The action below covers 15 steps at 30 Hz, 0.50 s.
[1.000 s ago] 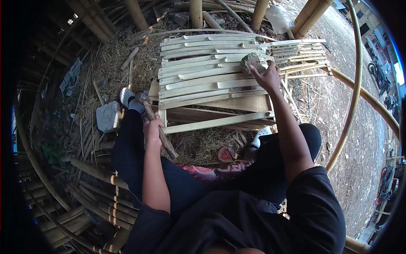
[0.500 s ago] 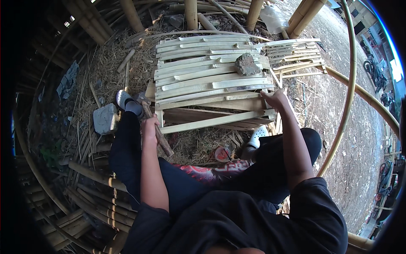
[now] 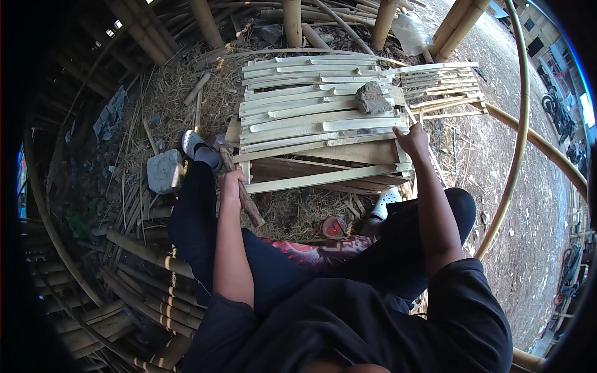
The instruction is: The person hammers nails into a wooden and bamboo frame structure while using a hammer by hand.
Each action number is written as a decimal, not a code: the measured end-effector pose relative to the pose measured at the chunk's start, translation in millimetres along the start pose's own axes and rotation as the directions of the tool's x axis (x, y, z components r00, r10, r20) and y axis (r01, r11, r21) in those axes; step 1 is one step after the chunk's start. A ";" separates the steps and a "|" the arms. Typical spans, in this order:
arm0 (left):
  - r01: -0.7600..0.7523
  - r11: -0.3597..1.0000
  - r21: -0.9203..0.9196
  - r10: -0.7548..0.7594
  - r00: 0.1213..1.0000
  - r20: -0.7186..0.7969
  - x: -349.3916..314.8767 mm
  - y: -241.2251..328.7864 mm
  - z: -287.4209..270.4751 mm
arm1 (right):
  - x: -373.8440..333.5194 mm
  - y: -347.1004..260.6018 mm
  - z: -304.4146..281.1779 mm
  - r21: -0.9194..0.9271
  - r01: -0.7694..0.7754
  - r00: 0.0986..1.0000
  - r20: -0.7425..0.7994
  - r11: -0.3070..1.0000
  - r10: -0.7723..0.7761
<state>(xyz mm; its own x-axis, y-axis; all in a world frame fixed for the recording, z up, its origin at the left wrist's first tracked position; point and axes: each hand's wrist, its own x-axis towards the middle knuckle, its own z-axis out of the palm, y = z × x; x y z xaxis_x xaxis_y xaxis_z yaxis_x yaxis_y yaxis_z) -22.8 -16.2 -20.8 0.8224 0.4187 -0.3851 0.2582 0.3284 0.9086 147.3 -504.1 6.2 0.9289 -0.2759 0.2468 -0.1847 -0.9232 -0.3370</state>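
A slatted panel of pale split bamboo [image 3: 283, 117] lies in front of me, its strips running left to right. My left hand [image 3: 231, 185] is wrapped around the wooden handle of a hammer [image 3: 251, 209], beside the panel's near left corner. The hammer's head points away from me, close to my left shoe. At the panel's right edge, my right hand [image 3: 411, 140] is closed at the end of a bamboo slat, thumb toward the panel; its other fingers are partly hidden. A rough grey stone [image 3: 373, 98] rests on the slats at the far right.
A pale stone block [image 3: 165, 171] sits left of my left foot. A smaller slatted piece [image 3: 441, 79] lies beyond the panel's right side. A red-filled clear cup [image 3: 334, 227] stands between my legs. A curved bamboo pole [image 3: 521, 130] arcs along the right. Straw and bamboo scraps litter the ground.
The whole view has shifted slightly, so the scene sits further right. Both hands keep their holds, and the stone stays on the panel.
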 end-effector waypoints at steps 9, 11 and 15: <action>-0.018 0.999 0.037 0.018 1.000 -0.012 -1.4 0.3 1.7 | -10.4 -12.9 -24.3 -0.211 0.034 0.777 0.620 0.977 0.107; -0.036 0.999 0.018 0.036 0.999 -0.007 -1.3 0.1 4.3 | -10.6 -5.8 -17.8 -0.236 0.069 0.810 0.580 0.969 0.083; -0.044 0.999 0.019 0.045 0.998 -0.045 -0.8 -3.3 5.7 | -18.3 -9.8 -14.8 -0.169 -0.003 0.881 0.466 0.986 0.082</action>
<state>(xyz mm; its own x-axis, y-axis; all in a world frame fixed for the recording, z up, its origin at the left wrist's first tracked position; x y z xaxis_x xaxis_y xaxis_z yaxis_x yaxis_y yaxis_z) -21.4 -22.5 -22.5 0.8095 0.4707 -0.3510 0.2316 0.2933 0.9275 127.3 -494.0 18.4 0.9527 -0.1944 -0.2338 -0.2388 -0.9543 -0.1796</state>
